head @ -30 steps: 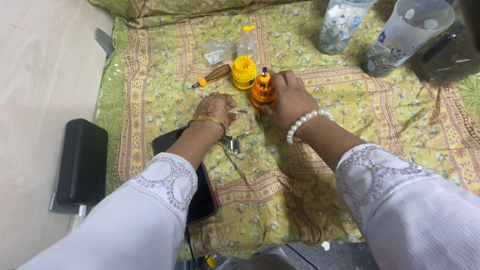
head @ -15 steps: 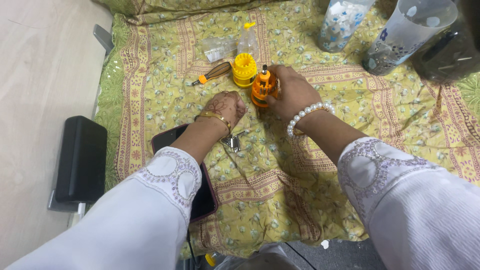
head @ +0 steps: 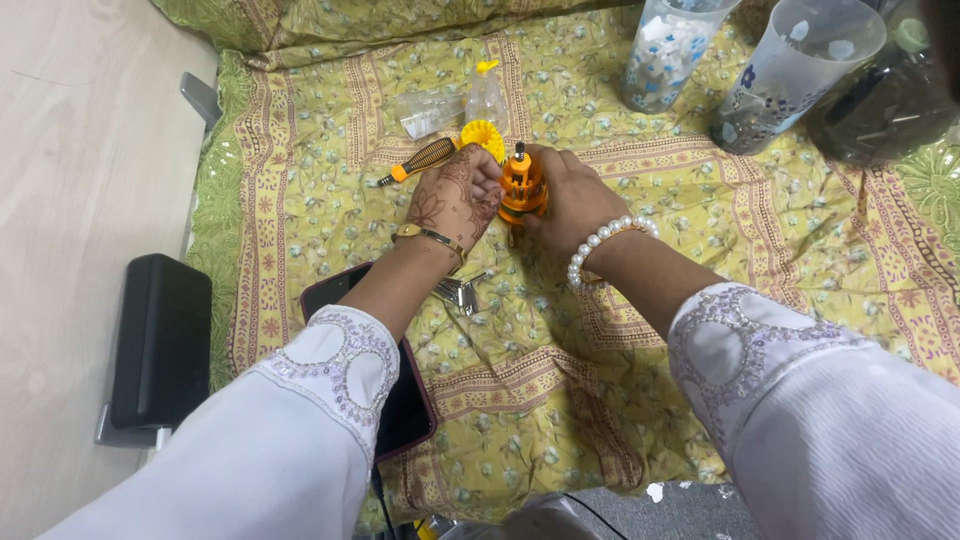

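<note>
A black box is seen on the floor at the left. On the yellow cloth, a screwdriver lies. An orange bit holder is gripped between the left hand and right hand, fingers closed around it. Plastic cups stand at the right.
</note>
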